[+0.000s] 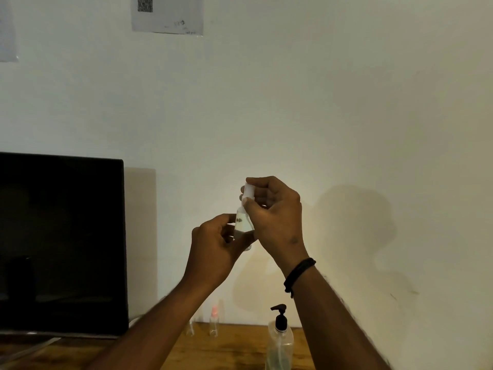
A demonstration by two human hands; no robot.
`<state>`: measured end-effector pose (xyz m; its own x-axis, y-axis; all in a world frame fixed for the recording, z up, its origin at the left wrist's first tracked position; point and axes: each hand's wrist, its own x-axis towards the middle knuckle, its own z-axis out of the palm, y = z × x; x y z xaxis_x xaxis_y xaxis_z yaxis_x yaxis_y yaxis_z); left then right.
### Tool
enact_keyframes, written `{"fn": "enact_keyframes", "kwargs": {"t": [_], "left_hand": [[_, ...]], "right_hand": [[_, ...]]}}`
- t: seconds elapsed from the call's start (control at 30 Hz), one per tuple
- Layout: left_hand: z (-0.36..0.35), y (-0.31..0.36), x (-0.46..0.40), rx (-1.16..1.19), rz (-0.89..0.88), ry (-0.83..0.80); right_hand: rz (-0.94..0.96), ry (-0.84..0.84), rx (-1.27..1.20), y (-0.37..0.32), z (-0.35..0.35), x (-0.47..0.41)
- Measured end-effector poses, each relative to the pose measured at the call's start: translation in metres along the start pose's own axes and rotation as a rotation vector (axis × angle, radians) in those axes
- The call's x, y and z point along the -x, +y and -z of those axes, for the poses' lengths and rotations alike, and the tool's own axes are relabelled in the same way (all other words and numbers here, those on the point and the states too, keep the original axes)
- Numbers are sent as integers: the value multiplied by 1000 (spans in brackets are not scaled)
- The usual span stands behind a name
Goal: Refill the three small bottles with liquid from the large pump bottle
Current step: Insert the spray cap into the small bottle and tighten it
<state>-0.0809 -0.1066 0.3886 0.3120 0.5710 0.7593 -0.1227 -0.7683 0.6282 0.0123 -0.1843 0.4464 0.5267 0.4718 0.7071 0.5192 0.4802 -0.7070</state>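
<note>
I hold a small clear bottle (242, 225) up in front of the wall, well above the table. My left hand (213, 249) grips its body from the left. My right hand (274, 217) pinches its white cap (249, 191) at the top. The large clear pump bottle (280, 343) with a black pump head stands on the wooden table below my right forearm. A second small bottle (214, 323) with a pinkish cap stands upright near the wall. Another small clear bottle (190, 328) shows partly behind my left forearm.
A dark monitor (61, 241) stands at the left on the wooden table (234, 351). A white wall rises right behind the table, with a printed sheet (166, 14) stuck high up. I wear a black band (298, 273) on my right wrist.
</note>
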Motion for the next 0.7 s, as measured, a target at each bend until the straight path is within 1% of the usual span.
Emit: {"fn": "enact_keyframes", "kwargs": {"t": [0.07,0.17,0.27,0.4,0.5,0.7], "left_hand": [[0,-1,0,-3,6,3],[-1,-1,3,1,22,2],[-2,-3,5,-14,39,7],[1,-5,3,10,33,-6],[2,-5,3,38,24,1],[2,-8,5,-1,7,28]], "right_hand": [[15,-8,63,0,-1,-2],[21,27,130,2,-4,-3],[12,27,111,3,-4,-2],[-19,-72,11,3,-1,-3],[-24,-121,-11,2,0,-4],[19,-83,45,4,-1,0]]}}
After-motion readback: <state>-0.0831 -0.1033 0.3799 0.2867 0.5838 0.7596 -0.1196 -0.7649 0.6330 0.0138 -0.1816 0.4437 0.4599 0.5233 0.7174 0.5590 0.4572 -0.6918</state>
